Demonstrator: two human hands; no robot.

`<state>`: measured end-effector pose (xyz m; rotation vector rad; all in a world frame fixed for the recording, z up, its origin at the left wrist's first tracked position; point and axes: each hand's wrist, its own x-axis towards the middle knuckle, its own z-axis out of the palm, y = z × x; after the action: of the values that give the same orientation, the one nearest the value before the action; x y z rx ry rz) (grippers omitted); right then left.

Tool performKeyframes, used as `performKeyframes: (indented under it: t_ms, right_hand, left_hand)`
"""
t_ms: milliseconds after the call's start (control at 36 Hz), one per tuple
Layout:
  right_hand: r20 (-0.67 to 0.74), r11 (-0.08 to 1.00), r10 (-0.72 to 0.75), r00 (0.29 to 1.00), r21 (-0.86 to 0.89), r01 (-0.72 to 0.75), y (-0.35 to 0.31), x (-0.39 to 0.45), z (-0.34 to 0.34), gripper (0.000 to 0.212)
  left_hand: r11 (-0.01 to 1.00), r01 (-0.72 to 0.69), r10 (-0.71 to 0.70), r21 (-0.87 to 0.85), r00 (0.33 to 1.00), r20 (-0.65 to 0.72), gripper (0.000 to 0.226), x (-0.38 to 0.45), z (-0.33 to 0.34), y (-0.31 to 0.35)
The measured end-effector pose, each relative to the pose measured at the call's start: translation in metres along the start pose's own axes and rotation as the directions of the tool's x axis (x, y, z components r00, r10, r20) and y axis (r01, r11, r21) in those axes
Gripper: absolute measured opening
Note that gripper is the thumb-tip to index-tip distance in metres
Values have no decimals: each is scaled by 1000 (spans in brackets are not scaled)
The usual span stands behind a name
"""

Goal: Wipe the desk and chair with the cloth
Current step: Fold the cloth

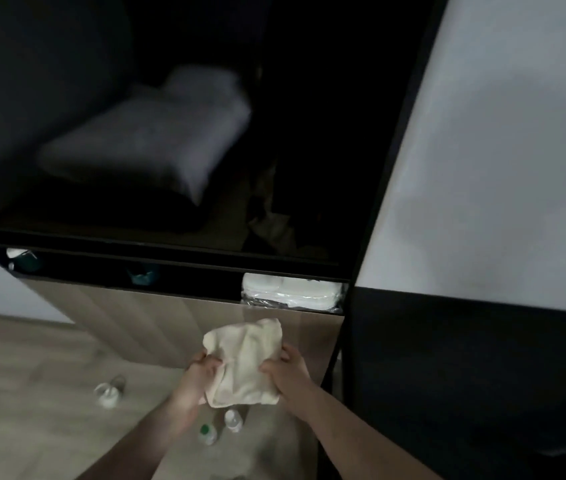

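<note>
Where light reaches, a dim room: pale wood-look floor (32, 362) low on the left, grey-white wall (503, 140) on the right, and between them a tall dark wardrobe (309, 133) standing open. Inside, blurred, a folded grey pillow or bedding (150, 140) lying on the shelf; below it a narrow slot holding a white packet in clear wrap (292, 292) at its right end and two dim teal shapes further left, too dark to identify. Wood-grain drawer front (143, 320) beneath the slot. No desk surface or chair in view. Held in the air before the drawer front — a cream cloth (245, 362), bunched and folded, long axis running roughly up and down the frame, upper end towards the wardrobe, lower folded edge towards the person. Left hand (195, 375) pinching its left side, fingers curled into the fabric; right hand (286, 372) gripping the right side, thumb over the front. On the floor under the hands, two small bottles (221, 427) — one green-capped, one white-capped — and off to the left a small white container (108, 393), blurred.
</note>
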<state>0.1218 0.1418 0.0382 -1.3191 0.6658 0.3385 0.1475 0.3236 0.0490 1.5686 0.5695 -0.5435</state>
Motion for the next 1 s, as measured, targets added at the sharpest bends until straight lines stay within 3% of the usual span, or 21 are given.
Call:
performKeyframes:
  t_ms: [111, 222, 333, 444, 528, 583, 639, 722, 806, 944, 1000]
  right_hand:
    - [-14, 999, -15, 1000, -30, 15, -13, 34, 59, 54]
    - [-41, 999, -33, 999, -44, 31, -21, 77, 111, 60]
    - [-58, 999, -35, 998, -27, 33, -44, 108, 147, 62]
    - [-142, 996, -81, 987, -38, 76, -55, 147, 165, 61]
    - [-234, 990, -109, 966, 63, 127, -62, 165, 173, 47]
    - [-256, 986, -118, 960, 87, 144, -56, 171, 173, 53]
    - [-260, 994, -105, 960, -52, 95, -40, 176, 173, 63]
    - [-254, 994, -53, 966, -108, 26, -18, 177, 176, 63]
    - [-301, 998, -32, 953, -62, 14, -14, 184, 177, 50]
    - [-364, 993, -101, 926, 23, 117, -34, 190, 181, 44]
    - [-393, 984, -141, 909, 47, 173, -39, 190, 182, 41]
  left_hand:
    - [997, 47, -52, 64, 996, 71, 35, 42, -51, 26]
    - [996, 89, -86, 27, 991, -101, 48, 93, -85, 48]
    - [998, 3, 2, 56, 996, -85, 30, 127, -101, 77]
    - [990, -114, 119, 89, 991, -57, 27, 160, -103, 97]
    - [988, -151, 152, 22, 988, -25, 20, 192, -104, 101]
    - [996, -84, 84, 10, 996, -23, 33, 208, -102, 96]
    - [999, 35, -35, 3, 999, -40, 44, 221, -99, 84]
    - [990, 117, -122, -76, 991, -62, 39, 236, -94, 69]
    - [999, 26, -30, -41, 994, -109, 25, 239, -89, 69]
    - [977, -166, 178, 131, 980, -89, 48, 261, -84, 79]
    - [965, -226, 240, 132, 965, -102, 41, 258, -82, 86]
